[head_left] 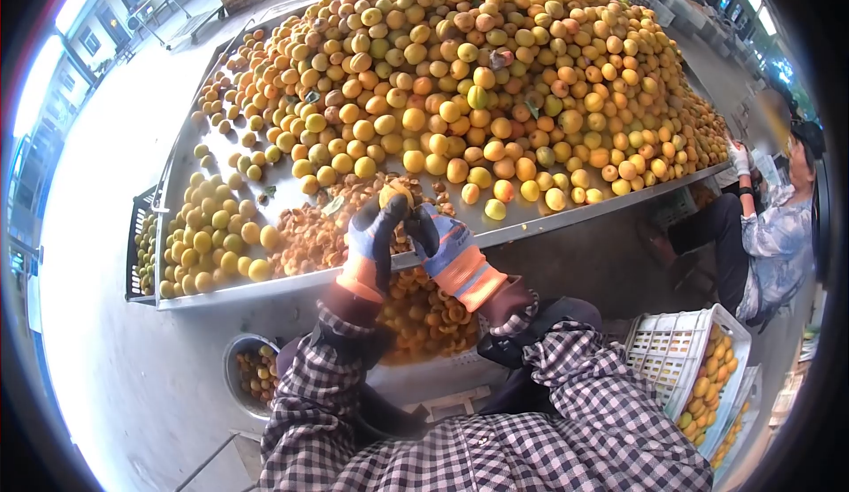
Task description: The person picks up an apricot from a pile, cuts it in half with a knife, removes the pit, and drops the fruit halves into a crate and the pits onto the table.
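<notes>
Both my hands wear blue, orange and black work gloves and meet above the front edge of a metal table. A yellow-orange apricot (395, 194) is pinched at the fingertips of my left hand (371, 236). My right hand (447, 249) is closed against the same fruit from the right, its dark fingertips partly hiding it. Behind and left of the hands lies a heap of brown apricot pits (309, 234). Below them, a container of opened apricot halves (426, 320) sits close to my lap.
A large mound of whole apricots (495, 76) covers the metal table (566, 218). Greener apricots (208, 236) gather at its left corner. A metal bucket of fruit (232, 373) stands lower left; a white crate (668, 350) stands lower right. Another person (769, 236) sits at the right.
</notes>
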`<move>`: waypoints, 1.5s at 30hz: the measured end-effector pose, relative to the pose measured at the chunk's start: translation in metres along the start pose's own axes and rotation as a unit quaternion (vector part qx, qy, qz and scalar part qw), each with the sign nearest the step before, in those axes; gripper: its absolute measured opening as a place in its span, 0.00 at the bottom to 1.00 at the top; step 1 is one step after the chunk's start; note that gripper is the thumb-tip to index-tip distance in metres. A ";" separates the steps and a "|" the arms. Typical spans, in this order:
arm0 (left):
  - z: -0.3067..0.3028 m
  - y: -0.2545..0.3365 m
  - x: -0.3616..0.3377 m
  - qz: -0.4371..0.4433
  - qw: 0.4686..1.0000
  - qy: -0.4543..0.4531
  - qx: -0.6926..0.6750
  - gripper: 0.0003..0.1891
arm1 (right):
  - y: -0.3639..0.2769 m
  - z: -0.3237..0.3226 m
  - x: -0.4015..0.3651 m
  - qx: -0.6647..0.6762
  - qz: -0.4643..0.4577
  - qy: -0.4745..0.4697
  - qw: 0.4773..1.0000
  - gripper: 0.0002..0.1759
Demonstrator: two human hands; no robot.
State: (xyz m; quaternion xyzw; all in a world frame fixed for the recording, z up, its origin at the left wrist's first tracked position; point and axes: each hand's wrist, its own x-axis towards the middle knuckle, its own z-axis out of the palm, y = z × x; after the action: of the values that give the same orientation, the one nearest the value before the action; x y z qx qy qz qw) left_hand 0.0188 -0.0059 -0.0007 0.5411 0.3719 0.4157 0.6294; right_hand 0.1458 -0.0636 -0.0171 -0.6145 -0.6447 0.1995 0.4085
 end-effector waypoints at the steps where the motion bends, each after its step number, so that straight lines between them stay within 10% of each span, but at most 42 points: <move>1: -0.001 -0.005 0.002 -0.069 0.992 0.001 -0.104 0.21 | -0.002 0.002 -0.001 0.001 0.001 -0.002 1.000 0.11; 7: 0.002 0.004 0.002 -0.155 0.951 0.008 -0.267 0.22 | -0.005 0.004 0.002 -0.014 0.041 0.001 0.999 0.14; 12: -0.008 0.021 0.000 -0.030 0.993 -0.105 -0.048 0.23 | -0.008 -0.015 0.007 -0.046 0.097 -0.044 0.993 0.26; 22: -0.004 0.002 0.010 0.023 0.997 -0.031 0.066 0.23 | 0.012 -0.008 0.012 -0.047 0.060 -0.123 0.989 0.33; 30: -0.003 0.019 -0.003 0.074 0.996 -0.041 -0.004 0.23 | 0.003 0.000 0.012 0.159 -0.093 0.019 0.983 0.32; 40: -0.005 0.039 -0.004 -0.014 0.985 -0.065 -0.158 0.29 | 0.004 -0.024 0.018 0.372 0.053 -0.032 0.926 0.25; 41: -0.008 0.037 -0.004 0.134 0.987 -0.064 0.059 0.27 | 0.002 -0.028 0.014 0.375 0.031 -0.035 0.926 0.24; 45: -0.014 0.044 -0.004 -0.037 0.999 -0.004 -0.006 0.26 | 0.014 -0.038 0.005 0.450 0.011 -0.127 0.884 0.29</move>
State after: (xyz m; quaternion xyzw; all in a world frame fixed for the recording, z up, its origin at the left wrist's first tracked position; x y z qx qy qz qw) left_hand -0.0002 -0.0012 0.0408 0.5247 0.3866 0.3927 0.6489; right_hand 0.1844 -0.0661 -0.0045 -0.3409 -0.5253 0.5493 0.5533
